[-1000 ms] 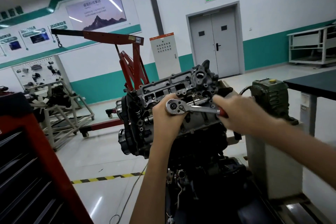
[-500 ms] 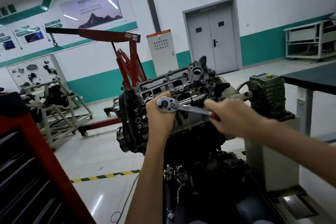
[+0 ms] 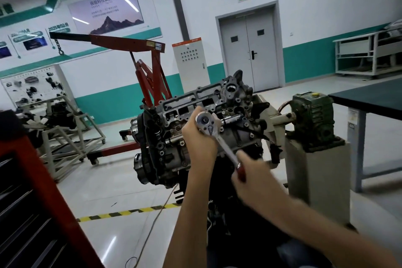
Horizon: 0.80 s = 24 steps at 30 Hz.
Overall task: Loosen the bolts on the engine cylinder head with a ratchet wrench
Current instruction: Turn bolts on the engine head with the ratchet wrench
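Engine (image 3: 165,154) hangs on a rotating stand, carried off the green gearbox (image 3: 313,115) to my right; if the pivot has any play, a hard pull could rock the whole block and take the load off the tool. Cylinder head (image 3: 191,100) sits on top, its open face tilted toward me and full of sharp cast edges and bosses. Main risk, as I judge it: the socket cams off the bolt under load, rounds the bolt and sends my knuckles into those castings. The cause would be pulling out of line with the bolt, or easing the pressure on the ratchet's head. The bolt and socket are hidden behind the tool and my fingers, so I cannot tell how well they are seated. Ratchet wrench (image 3: 225,150) is against the near face of the cylinder head, about mid-length. My left hand (image 3: 199,141) is cupped around its round head, fingers curled behind it. My right hand (image 3: 254,180) is wrapped tight around the red grip (image 3: 241,173), blurred. Cylinder head's long axis runs from near left to far right. Wrench's long axis lies diagonal: head up and left, handle down and right toward me, back of the head facing me.
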Each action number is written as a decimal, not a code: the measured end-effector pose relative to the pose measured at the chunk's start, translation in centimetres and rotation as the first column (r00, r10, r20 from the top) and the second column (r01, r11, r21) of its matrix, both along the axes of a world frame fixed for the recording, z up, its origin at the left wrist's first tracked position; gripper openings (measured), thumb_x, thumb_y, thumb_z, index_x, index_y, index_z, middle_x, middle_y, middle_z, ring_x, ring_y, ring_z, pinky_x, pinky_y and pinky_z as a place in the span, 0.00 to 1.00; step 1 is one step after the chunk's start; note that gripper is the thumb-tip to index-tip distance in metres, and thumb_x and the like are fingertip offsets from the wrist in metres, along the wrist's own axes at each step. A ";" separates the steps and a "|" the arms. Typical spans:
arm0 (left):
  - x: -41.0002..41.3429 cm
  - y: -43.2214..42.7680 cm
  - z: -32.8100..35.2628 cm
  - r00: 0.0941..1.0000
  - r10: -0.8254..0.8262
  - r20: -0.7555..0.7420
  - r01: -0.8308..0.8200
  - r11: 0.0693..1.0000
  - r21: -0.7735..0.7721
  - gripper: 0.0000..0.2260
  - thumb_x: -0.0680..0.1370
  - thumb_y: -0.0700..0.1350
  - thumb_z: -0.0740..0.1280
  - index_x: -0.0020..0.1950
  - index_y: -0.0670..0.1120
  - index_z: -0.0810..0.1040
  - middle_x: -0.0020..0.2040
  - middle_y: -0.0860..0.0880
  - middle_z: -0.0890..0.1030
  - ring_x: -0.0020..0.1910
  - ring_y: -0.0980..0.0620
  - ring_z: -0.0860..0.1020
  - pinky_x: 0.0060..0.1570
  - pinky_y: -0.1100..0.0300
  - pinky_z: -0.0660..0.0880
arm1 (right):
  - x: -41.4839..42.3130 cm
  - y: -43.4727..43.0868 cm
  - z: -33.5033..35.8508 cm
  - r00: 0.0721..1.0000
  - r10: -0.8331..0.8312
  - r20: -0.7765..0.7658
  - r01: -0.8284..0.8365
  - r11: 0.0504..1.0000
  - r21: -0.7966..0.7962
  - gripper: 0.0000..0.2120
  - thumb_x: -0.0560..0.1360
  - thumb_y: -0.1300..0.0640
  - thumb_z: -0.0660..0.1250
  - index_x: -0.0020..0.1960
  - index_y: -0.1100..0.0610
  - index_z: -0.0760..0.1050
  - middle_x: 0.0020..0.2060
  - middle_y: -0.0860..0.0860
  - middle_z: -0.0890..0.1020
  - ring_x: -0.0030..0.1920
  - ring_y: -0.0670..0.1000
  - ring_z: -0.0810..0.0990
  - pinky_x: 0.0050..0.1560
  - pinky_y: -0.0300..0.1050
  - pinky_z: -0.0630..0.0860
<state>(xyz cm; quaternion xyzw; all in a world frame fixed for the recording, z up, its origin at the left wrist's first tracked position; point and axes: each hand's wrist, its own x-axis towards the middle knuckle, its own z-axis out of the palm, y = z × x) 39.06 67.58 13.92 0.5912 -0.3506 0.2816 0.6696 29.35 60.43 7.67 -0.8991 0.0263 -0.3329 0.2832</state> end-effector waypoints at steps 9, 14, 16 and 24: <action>1.8 1.8 0.8 0.997 -0.064 0.035 0.054 0.971 0.235 0.09 0.67 0.34 0.63 0.27 0.37 0.68 0.27 0.48 0.67 0.31 0.54 0.65 0.32 0.60 0.62 | 0.2 -5.4 3.8 0.999 -0.031 -0.037 0.012 0.899 -0.437 0.06 0.73 0.58 0.62 0.49 0.56 0.68 0.32 0.51 0.76 0.31 0.54 0.77 0.31 0.42 0.72; 2.3 2.4 1.2 0.988 -0.047 0.146 -0.001 0.951 0.309 0.23 0.69 0.30 0.68 0.26 0.57 0.71 0.25 0.58 0.72 0.28 0.63 0.67 0.31 0.66 0.65 | 0.8 -9.0 10.3 0.988 -0.137 0.067 0.145 0.708 -0.691 0.08 0.72 0.57 0.63 0.46 0.54 0.64 0.30 0.46 0.69 0.30 0.49 0.70 0.32 0.40 0.66; 2.1 2.5 0.3 0.997 0.030 0.076 -0.043 0.982 0.186 0.17 0.69 0.29 0.65 0.28 0.48 0.68 0.26 0.52 0.68 0.28 0.56 0.64 0.30 0.54 0.63 | 0.7 -7.4 8.8 0.991 -0.130 0.027 0.117 0.768 -0.630 0.08 0.73 0.58 0.63 0.46 0.53 0.62 0.29 0.45 0.70 0.30 0.48 0.73 0.33 0.41 0.71; 0.7 0.4 -0.1 0.995 -0.030 -0.093 0.024 0.998 -0.064 0.18 0.75 0.36 0.66 0.36 0.60 0.72 0.30 0.61 0.74 0.31 0.63 0.71 0.36 0.73 0.70 | 0.9 4.1 -1.5 0.994 0.062 0.089 -0.078 0.979 0.187 0.09 0.73 0.60 0.62 0.41 0.52 0.62 0.25 0.45 0.67 0.23 0.44 0.66 0.27 0.35 0.63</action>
